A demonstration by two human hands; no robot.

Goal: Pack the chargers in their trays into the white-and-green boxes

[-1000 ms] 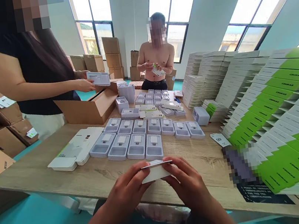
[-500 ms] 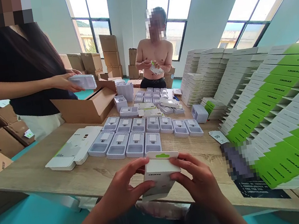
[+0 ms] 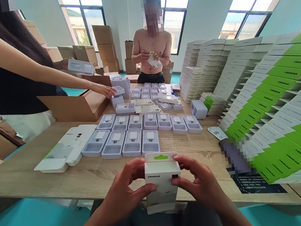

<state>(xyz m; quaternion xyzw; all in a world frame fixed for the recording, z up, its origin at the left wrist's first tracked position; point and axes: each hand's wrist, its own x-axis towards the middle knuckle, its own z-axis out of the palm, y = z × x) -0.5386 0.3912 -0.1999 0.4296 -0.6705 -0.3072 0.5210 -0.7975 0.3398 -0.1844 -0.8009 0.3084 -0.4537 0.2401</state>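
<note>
A white carton with a hang tab point(image 3: 163, 188) is between my two hands at the table's front edge, its printed front facing me. My left hand point(image 3: 124, 186) grips its left side, thumb on the front. On the right side my right hand point(image 3: 198, 179) holds it the same way, thumb beside a small dark print. The tab with a green cut-out stands up at the top. Just beyond lie rows of pale plastic trays point(image 3: 112, 150), each with a small white plug-like piece. Flattened white cartons point(image 3: 59, 147) lie to their left.
Tall stacks of white and green boxes point(image 3: 275, 98) line the right side, near a dark printed sheet point(image 3: 257, 184). An open cardboard box point(image 3: 74, 107) stands at the left. One co-worker's hand point(image 3: 104, 89) reaches to trays; another person point(image 3: 153, 44) holds a carton across the table.
The carton in my hands has tilted so more of its front shows. The co-worker on the left has leaned in and stretched an arm toward the stacked trays.
</note>
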